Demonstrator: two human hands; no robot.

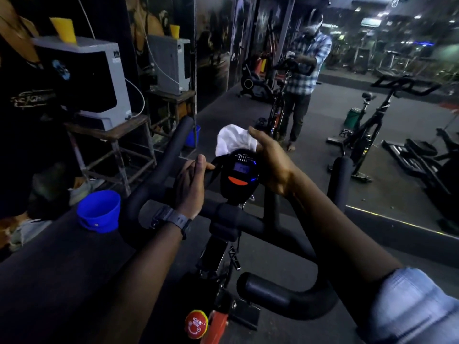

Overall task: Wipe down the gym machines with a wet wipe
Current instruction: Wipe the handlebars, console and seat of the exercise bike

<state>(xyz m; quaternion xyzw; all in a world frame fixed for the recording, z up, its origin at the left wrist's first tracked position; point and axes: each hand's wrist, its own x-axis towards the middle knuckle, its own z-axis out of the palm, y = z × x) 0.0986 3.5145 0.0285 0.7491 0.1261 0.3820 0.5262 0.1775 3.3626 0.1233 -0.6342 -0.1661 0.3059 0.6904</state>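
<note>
1. Right hand (269, 162): fingers curled behind the top of the bike console (240, 173), pinching a white wet wipe (233, 140) against its rear edge.
2. Wet wipe: bunched above and behind the console, protruding left of the right thumb.
3. Left hand (191, 184): fingers wrapped round the handlebar (250, 223) beside the console, thumb tip touching the console's left side; a dark wristwatch (173, 219) sits on that wrist.
4. Console: lit screen, orange button below it.
5. Red knob (196, 324): on the bike frame, below.
6. Blue bucket (99, 211): on the floor, left.
7. Mirror wall (335, 100): ahead, reflecting the person.
</note>
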